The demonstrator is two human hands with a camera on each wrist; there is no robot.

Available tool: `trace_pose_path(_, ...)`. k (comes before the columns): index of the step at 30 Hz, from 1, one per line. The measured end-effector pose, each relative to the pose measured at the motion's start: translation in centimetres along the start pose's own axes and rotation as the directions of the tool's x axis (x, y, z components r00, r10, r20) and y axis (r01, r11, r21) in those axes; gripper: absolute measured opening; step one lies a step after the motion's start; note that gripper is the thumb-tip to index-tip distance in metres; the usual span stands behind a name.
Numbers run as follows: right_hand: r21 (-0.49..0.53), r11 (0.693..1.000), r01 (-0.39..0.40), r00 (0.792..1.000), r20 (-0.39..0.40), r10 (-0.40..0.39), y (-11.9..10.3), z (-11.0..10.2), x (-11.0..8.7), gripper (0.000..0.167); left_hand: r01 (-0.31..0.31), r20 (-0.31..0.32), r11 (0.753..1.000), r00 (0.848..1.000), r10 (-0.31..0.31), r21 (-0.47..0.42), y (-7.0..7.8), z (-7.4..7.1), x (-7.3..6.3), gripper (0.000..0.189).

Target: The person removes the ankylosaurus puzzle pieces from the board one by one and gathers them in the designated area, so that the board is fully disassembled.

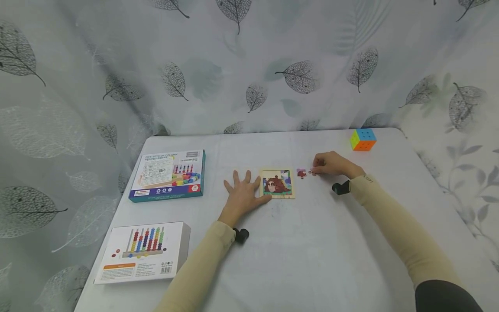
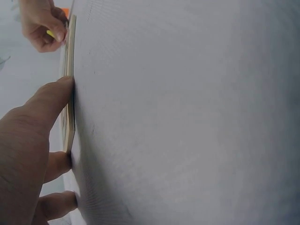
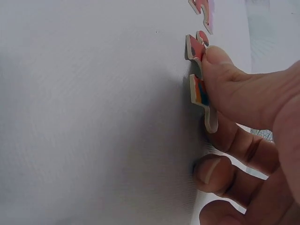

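“Resting against the puzzle tray (image 1: 286,197), the left hand (image 1: 241,196) has its fingers splayed wide and straight, thumb on the near edge, gripping nothing! And the other side?”

“Right hand (image 1: 330,164), out beyond the tray: fingers curled in, thumb down on a yellow-and-blue piece (image 3: 200,91), and that looks like a pinch to me. A red piece (image 3: 194,47) sits just beside it.”

“So what's the score?”

“Well along, I'd judge! The tray lies flat between the two hands, and a brown animal picture (image 1: 277,185) already takes up much of it. Left outside: those two, plus a lilac-and-brown piece (image 1: 302,173) between tray and right hand. At least three to go, then; which gaps remain is too small to make out.”

“And the ground they're playing on?”

“White table (image 1: 312,260), softly lit, with arm shadows falling across it. A bright cube (image 1: 363,139) holds the far right corner! Down the left side, a teal-edged box (image 1: 166,175) at the back, a white box (image 1: 140,251) nearer. Behind, a pale curtain (image 1: 218,108) printed with skeleton leaves.”
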State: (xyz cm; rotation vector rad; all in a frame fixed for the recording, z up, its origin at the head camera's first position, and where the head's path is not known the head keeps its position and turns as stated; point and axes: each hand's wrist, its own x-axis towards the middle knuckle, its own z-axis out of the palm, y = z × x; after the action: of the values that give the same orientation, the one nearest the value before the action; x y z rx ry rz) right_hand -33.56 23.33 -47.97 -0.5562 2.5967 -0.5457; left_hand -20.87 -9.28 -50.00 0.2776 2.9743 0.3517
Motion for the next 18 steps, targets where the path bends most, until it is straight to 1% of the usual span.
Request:
trace_pose_path(6,0.008,1.000,0.019,1.000,-0.009,-0.019,-0.1,0.1,0.2,0.025,0.003,0.000,1.000,1.000,-0.003,-0.007,0.1,-0.1,-0.1,0.083)
trace_pose_path(10,-0.001,0.999,0.039,0.999,-0.031,-0.039,-0.4,0.2,0.5,0.024,0.003,0.006,1.000,1.000,-0.003,-0.009,0.1,-0.1,-0.1,0.083)
trace_pose_path(15,0.041,0.997,0.066,0.997,-0.043,-0.064,-1.9,0.2,1.1,0.023,0.006,0.004,1.000,1.000,-0.006,-0.004,0.1,-0.1,0.0,0.084)
trace_pose_path(18,0.030,0.993,0.117,0.992,-0.039,-0.116,-3.3,0.6,1.6,0.024,0.009,0.005,1.000,1.000,-0.009,-0.001,0.1,-0.1,0.0,0.084)
